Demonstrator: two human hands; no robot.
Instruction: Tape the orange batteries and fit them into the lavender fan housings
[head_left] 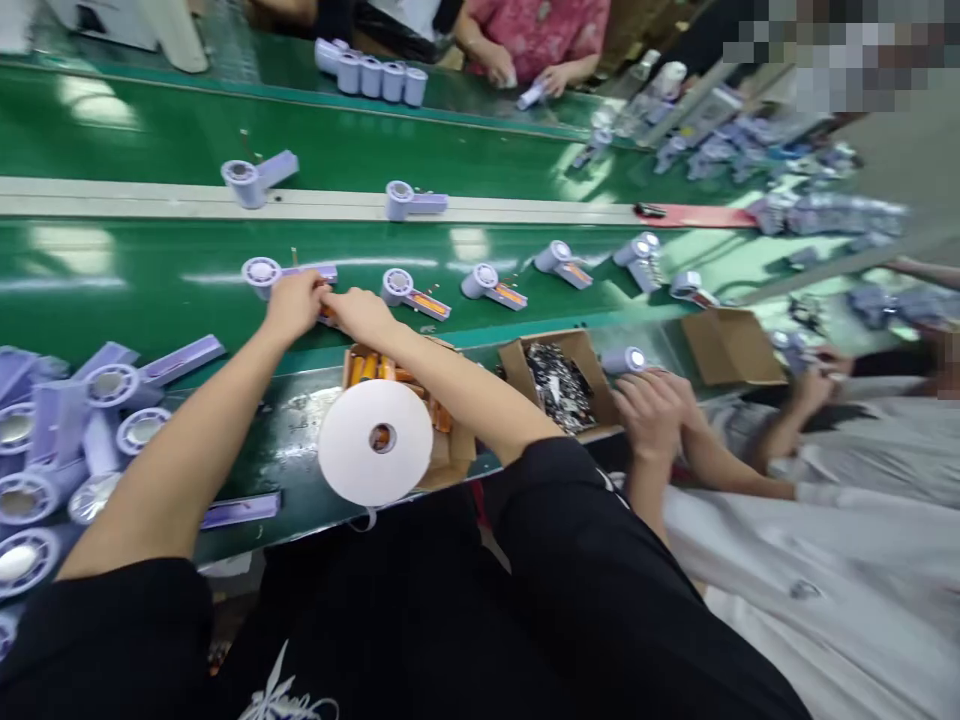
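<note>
Lilac fan shell (281, 274) lies on the near green belt (150, 290), round head to the left, handle running right under both hands. The left hand (294, 303) is curled over the handle, and the right hand (358, 312) presses in just beside it, fingertips meeting at the same spot; how firmly either grips, I cannot tell. Further shells with orange inserts (414, 293) trail off to the right along the belt. Near the person, on the surface, a white tape roll (375, 441) stands in front of a carton of orange cells (375, 368). At the left sits a heap of lilac shells (67, 430). On the right, a co-worker's hands (654, 405) hold another fan beside a box of small parts (559, 385).
</note>
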